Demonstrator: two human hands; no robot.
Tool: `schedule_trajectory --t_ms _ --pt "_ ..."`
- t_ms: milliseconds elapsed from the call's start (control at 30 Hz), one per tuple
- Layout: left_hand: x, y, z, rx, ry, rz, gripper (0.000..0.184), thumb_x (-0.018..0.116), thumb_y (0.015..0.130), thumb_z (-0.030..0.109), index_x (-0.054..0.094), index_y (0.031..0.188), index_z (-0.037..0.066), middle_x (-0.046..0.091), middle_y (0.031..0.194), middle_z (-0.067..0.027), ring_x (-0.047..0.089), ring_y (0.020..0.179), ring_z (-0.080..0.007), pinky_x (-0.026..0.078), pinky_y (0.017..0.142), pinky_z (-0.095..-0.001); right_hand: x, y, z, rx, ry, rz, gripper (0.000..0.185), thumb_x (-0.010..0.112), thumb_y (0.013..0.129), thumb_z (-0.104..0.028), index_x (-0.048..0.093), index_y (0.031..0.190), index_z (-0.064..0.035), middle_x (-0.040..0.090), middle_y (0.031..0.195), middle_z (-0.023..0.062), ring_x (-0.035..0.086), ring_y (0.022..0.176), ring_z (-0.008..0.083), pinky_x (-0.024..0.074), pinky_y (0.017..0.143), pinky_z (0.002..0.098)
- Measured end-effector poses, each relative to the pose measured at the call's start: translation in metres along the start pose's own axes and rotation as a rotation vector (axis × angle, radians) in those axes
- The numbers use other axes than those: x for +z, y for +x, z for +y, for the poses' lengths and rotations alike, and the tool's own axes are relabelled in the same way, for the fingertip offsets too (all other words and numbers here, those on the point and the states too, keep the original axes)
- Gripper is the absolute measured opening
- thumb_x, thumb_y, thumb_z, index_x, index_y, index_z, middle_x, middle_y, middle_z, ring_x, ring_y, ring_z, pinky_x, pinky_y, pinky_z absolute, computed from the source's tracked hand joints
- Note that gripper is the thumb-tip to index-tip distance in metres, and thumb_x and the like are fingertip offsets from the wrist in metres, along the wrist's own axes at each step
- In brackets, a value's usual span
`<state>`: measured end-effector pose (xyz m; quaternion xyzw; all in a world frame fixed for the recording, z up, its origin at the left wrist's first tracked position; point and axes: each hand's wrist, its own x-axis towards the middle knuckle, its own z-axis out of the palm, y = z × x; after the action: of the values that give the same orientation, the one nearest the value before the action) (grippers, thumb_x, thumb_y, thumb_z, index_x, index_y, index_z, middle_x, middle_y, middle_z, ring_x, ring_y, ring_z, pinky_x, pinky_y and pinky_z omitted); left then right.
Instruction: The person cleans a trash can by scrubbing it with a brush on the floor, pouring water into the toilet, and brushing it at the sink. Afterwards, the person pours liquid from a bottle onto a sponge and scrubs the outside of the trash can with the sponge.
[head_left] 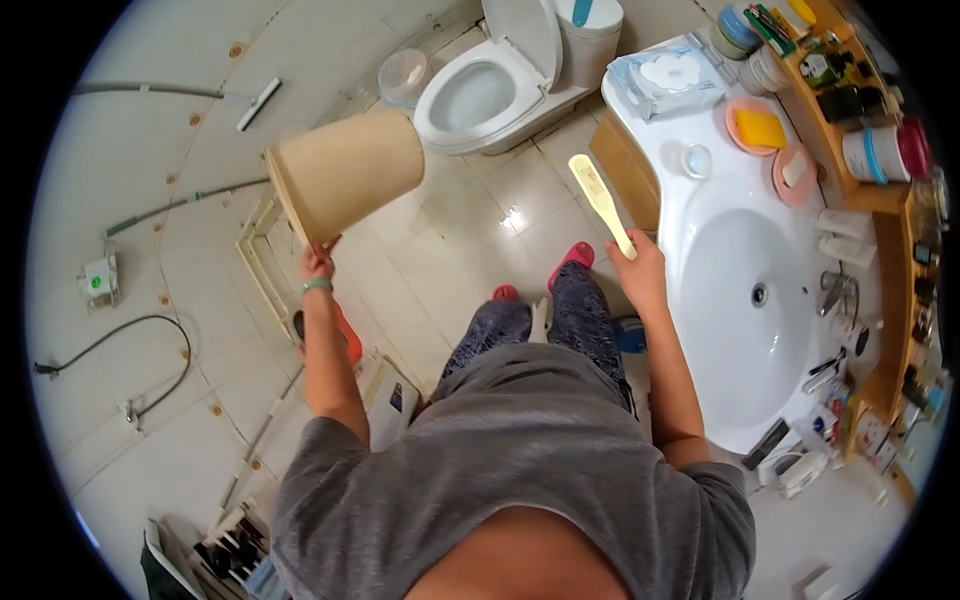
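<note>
My left hand [318,265], with a green band at the wrist, is closed on the rim of a beige trash bin [350,165]. The bin hangs tilted on its side above the floor, its base toward the toilet and its mouth facing left, so its inside is hidden. In my right hand [638,268] is the handle of a pale yellow brush [598,195]. Its flat back with a small label faces up; any bristles are out of sight. The brush is held in front of the sink counter's left edge, apart from the bin.
An open white toilet [478,98] stands ahead. To the right, a white sink [745,330] has wet wipes [668,80], a yellow sponge [760,130] and a small jar [695,160] around it. A wooden shelf [865,200] holds bottles. A beige rack [262,240] stands left on the tiled floor [430,250].
</note>
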<state>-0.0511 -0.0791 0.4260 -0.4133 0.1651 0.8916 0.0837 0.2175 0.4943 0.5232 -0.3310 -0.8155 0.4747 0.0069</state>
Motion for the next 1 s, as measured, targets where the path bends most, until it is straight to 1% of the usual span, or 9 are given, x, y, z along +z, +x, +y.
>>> schedule_trajectory --t_ms 100,167,267,567,767,800,833,933,1000 --pt "-0.021 -0.003 -0.004 -0.229 0.034 -0.086 0.056 0.04 0.095 0.012 0.021 0.147 0.002 0.023 0.143 -0.0385 0.045 0.041 -0.0072 0.041 0.033 -0.0146 0.013 -0.027 -0.005 0.014 0.016 0.057 0.026 0.066 0.083 -0.022 0.062 0.094 0.0014 0.064 0.081 0.0236 0.063 0.076 0.039 0.0479 0.068 0.0414" --pt "-0.048 0.011 0.008 -0.455 -0.179 -0.127 0.063 0.051 0.092 0.016 0.022 0.148 0.006 0.023 0.144 -0.0364 0.048 0.046 -0.0059 0.044 0.037 -0.0149 0.025 -0.048 -0.01 0.058 0.034 0.067 0.024 0.066 0.083 -0.019 0.062 0.093 0.0018 0.063 0.081 0.0239 0.062 0.077 0.0398 0.0477 0.068 0.0417" --pt "-0.075 0.007 0.012 -0.487 -0.189 -0.269 0.056 0.052 0.091 0.018 0.035 0.143 0.007 0.027 0.147 -0.0303 0.059 0.048 -0.0094 0.042 0.033 -0.0161 0.056 -0.08 -0.016 0.074 0.049 0.127 0.023 0.066 0.082 -0.018 0.062 0.091 0.0019 0.063 0.08 0.0236 0.062 0.076 0.0392 0.0475 0.068 0.0411" --pt "-0.085 -0.025 0.066 -0.403 -0.272 -0.176 0.052 0.05 0.091 0.016 0.039 0.14 0.003 0.03 0.144 -0.032 0.055 0.038 -0.011 0.042 0.03 -0.0167 0.137 -0.162 0.003 0.184 0.108 0.109 0.023 0.067 0.082 -0.02 0.063 0.094 -0.001 0.065 0.075 0.0202 0.064 0.07 0.0362 0.0483 0.065 0.0411" --pt "-0.056 -0.026 0.096 -0.288 -0.022 -0.112 0.054 0.049 0.092 0.017 0.036 0.142 0.003 0.034 0.144 -0.0275 0.047 0.037 -0.0065 0.038 0.031 -0.0141 0.138 -0.172 0.022 0.145 0.104 0.169 0.022 0.065 0.082 -0.021 0.063 0.096 -0.0028 0.063 0.074 0.0211 0.063 0.072 0.0381 0.0476 0.063 0.0425" --pt "-0.059 -0.017 0.109 -0.25 0.067 -0.173 0.045 0.045 0.092 0.012 0.04 0.134 -0.005 0.036 0.142 -0.0287 0.047 0.04 -0.0056 0.036 0.031 -0.0125 0.138 -0.176 0.02 0.169 0.135 0.173 0.023 0.065 0.082 -0.021 0.063 0.096 -0.0032 0.063 0.074 0.0215 0.063 0.072 0.0389 0.0476 0.063 0.0429" --pt "-0.078 0.017 0.145 -0.282 0.012 -0.218 0.044 0.045 0.091 0.009 0.041 0.133 -0.004 0.038 0.142 -0.0266 0.044 0.042 -0.0042 0.034 0.032 -0.0129 0.137 -0.18 0.017 0.204 0.163 0.191 0.023 0.065 0.082 -0.022 0.063 0.096 -0.0035 0.063 0.075 0.0218 0.062 0.073 0.0397 0.0476 0.063 0.0433" --pt "-0.044 0.022 0.154 0.027 0.326 -0.041 0.053 0.042 0.089 -0.003 0.034 0.141 -0.001 0.031 0.148 -0.024 0.049 0.052 -0.0019 0.025 0.033 -0.0106 0.137 -0.19 0.01 0.258 0.152 0.154 0.026 0.063 0.082 -0.026 0.062 0.096 -0.0041 0.063 0.076 0.0236 0.062 0.076 0.0427 0.0474 0.067 0.0475" --pt "-0.067 0.087 0.209 -0.104 0.242 -0.226 0.053 0.038 0.091 0.001 0.028 0.144 0.001 0.027 0.15 -0.0243 0.046 0.05 -0.002 0.024 0.032 -0.0109 0.138 -0.192 0.006 0.247 0.08 0.126 0.026 0.062 0.083 -0.027 0.061 0.093 -0.004 0.064 0.074 0.0215 0.063 0.074 0.0413 0.0487 0.068 0.0485"
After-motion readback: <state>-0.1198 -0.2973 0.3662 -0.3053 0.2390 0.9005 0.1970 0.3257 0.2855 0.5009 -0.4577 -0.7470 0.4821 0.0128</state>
